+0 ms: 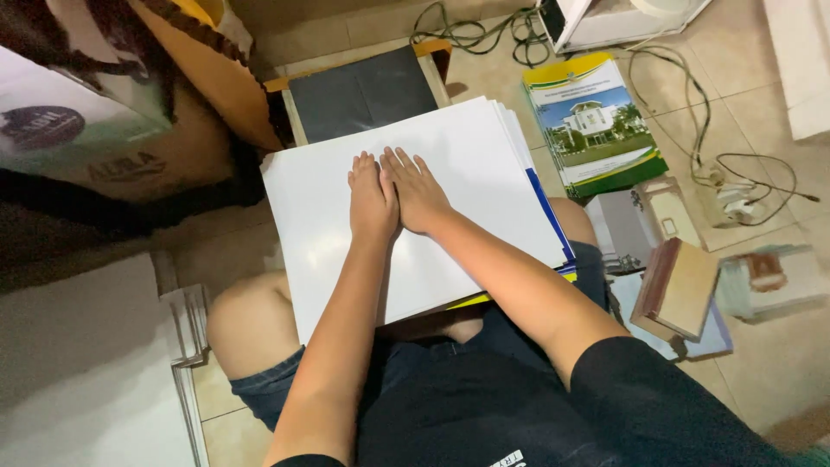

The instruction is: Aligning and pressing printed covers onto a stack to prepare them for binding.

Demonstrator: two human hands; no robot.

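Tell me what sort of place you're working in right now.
Probably a home or small print workspace, on the floor: tiled floor, loose cables, a printed booklet, and a stack of white sheets on the lap.

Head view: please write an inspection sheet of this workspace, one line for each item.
Surface: tiled floor; person sits on it, stack on the lap.
Job's things: white sheet stack, coloured edges showing at its right side.
Clutter: printed booklet, brown book, cardboard box.
Grippers: left hand and right hand flat on the top sheet, side by side, fingers extended.
Cables: loose cords on the floor.
Surroundings: dark board behind the stack.
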